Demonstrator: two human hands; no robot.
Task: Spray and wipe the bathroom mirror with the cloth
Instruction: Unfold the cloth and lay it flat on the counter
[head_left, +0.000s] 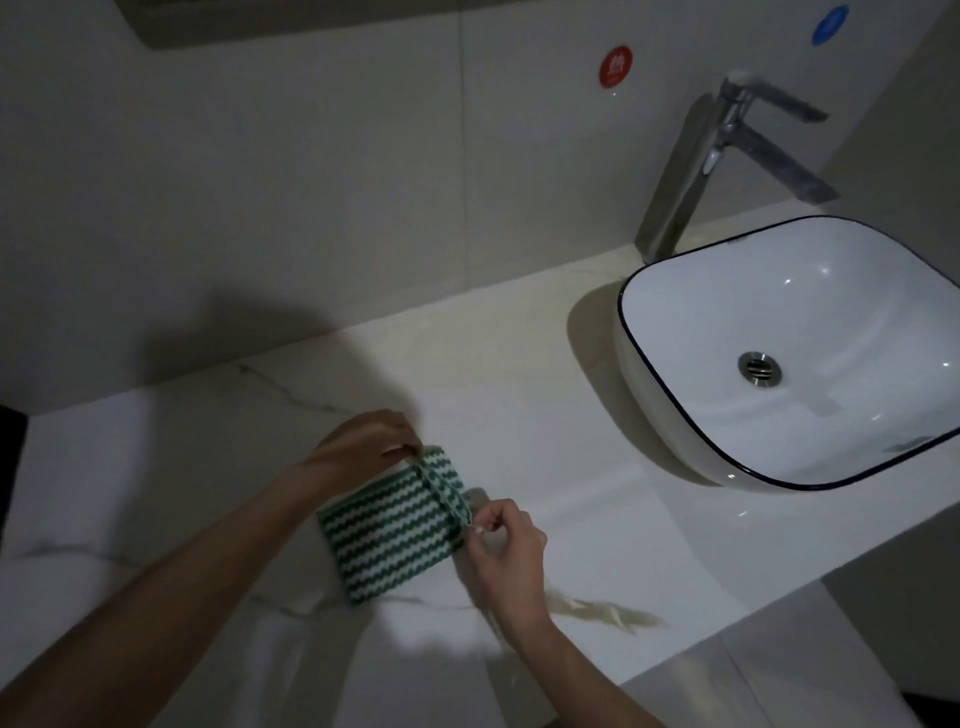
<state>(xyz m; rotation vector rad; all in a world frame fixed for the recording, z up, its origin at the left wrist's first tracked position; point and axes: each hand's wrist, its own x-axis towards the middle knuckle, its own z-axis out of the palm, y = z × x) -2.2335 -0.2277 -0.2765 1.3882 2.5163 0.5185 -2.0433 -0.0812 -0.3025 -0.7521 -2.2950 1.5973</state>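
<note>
Surface: pale marble countertop (545, 415)
On it: green-white striped cloth (384, 535); white basin (810, 322); chrome faucet (691, 171)

dim tiled wall (311, 182), marble counter (597, 519)

The white square basin with a dark rim (779, 332) runs off the right edge. The blue round wall sticker (830, 23) is blurred – its mark unreadable. A dark framed edge (291, 21) is cropped at the top – whether it is the mirror, I cannot tell.
</note>
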